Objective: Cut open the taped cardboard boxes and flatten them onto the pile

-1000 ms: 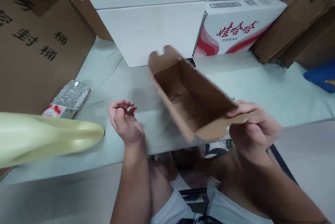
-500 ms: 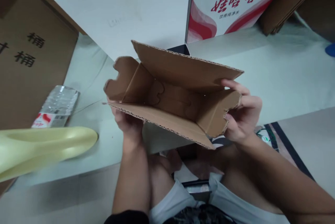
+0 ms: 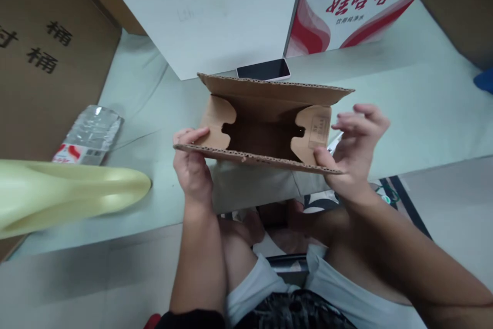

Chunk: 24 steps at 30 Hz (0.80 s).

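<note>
An open brown cardboard box [image 3: 269, 162] is tilted with its mouth toward me, above the pale green table surface. Its two notched end flaps are folded inward, and the two long flaps stand up. My left hand [image 3: 192, 170] grips the near left corner, one finger lying on the left end flap [image 3: 217, 118]. At the right end, my right hand [image 3: 356, 149] has its thumb on the right end flap [image 3: 318, 131], which carries a printed stamp. The other fingers of that hand are curled and raised off the cardboard. A small whitish thing beside them is unclear.
A phone [image 3: 265, 69] lies behind the box, against a white carton [image 3: 215, 16]. Another carton [image 3: 358, 5] has red lettering. On the left are a wrapped clear plastic pack [image 3: 92, 134], a pale yellow curved object [image 3: 77, 190] and a large brown carton [image 3: 50, 88].
The two end flaps have gone from standing outward to folded inward over the opening. My right hand's fingers have lifted off the end flap, its thumb now pressing on it.
</note>
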Each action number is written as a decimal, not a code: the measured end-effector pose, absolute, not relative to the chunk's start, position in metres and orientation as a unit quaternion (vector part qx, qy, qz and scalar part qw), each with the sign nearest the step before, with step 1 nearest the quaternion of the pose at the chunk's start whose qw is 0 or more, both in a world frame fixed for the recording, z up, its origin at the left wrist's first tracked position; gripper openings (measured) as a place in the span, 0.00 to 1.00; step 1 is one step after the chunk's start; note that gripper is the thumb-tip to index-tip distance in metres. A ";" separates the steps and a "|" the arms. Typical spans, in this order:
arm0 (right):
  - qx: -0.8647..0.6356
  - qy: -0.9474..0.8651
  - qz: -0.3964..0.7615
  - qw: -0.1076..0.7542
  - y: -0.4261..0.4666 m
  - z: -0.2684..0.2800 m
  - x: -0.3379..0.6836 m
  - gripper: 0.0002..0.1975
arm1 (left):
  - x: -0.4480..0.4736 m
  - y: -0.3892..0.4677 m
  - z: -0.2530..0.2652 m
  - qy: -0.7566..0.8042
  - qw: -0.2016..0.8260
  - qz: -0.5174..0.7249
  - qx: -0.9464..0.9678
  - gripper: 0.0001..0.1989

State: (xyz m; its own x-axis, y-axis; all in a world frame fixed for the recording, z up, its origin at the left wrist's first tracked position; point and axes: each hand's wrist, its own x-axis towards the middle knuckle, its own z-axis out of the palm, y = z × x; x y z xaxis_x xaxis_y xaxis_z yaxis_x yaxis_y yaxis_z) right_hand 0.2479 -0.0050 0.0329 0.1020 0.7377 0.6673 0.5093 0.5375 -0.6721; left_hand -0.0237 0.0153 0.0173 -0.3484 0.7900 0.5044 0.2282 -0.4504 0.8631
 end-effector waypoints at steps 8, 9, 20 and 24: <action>-0.396 -0.703 0.207 0.554 -0.018 0.045 0.249 0.19 | -0.027 0.014 0.017 0.485 0.244 0.676 0.498 0.26; -0.376 -0.727 0.198 0.540 -0.020 0.048 0.250 0.17 | -0.027 0.014 0.020 0.484 0.232 0.682 0.497 0.27; -0.306 -0.806 0.183 0.472 -0.017 0.051 0.249 0.17 | -0.016 0.005 0.039 0.494 0.177 0.574 0.628 0.22; -0.317 -0.821 0.170 0.443 -0.028 0.055 0.247 0.16 | -0.014 0.004 0.037 0.481 0.199 0.592 0.615 0.22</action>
State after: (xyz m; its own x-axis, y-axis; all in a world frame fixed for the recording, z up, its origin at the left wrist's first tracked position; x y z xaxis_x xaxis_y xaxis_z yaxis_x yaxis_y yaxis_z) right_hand 0.2468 -0.0281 0.0547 -0.4071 0.6704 0.6203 0.3701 0.7420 -0.5590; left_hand -0.0141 0.0044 0.0374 -0.1640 0.8275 0.5370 0.3562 -0.4580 0.8145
